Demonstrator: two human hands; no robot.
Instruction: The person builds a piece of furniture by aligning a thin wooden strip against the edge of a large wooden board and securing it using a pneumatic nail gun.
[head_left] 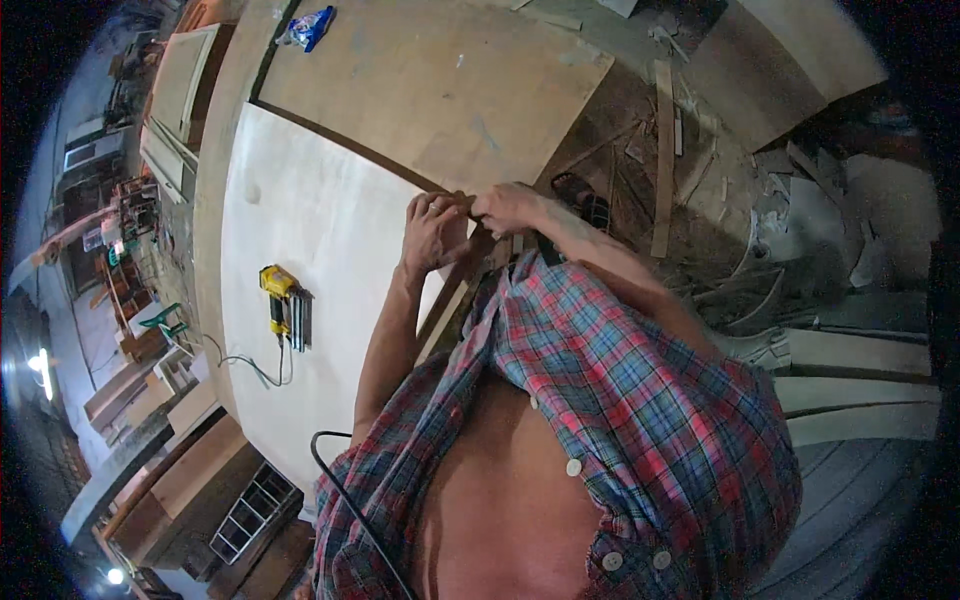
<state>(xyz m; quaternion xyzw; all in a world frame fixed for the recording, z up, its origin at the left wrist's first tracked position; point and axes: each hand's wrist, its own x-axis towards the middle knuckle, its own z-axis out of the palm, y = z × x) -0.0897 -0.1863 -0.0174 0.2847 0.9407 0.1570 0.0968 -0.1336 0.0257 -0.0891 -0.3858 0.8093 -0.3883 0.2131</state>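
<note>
My left hand (437, 232) has its fingers curled at the corner of a white board (320, 230). Close against it, my right hand (508, 208) pinches with its fingertips at the same corner. Whatever lies between the fingers is too small and too covered to make out. Below the hands, a wooden strip (443, 318) runs along the board's near edge. A yellow and black nail gun (279, 292) rests on the white board to the left, apart from both hands, with a thin hose at its handle.
A tan plywood sheet (430, 75) lies beyond the white board, with a blue packet (310, 28) on it. Scrap wood, including a long strip (663, 160), litters the floor at right. A small metal ladder (254, 510) and stacked boards (190, 470) stand at lower left.
</note>
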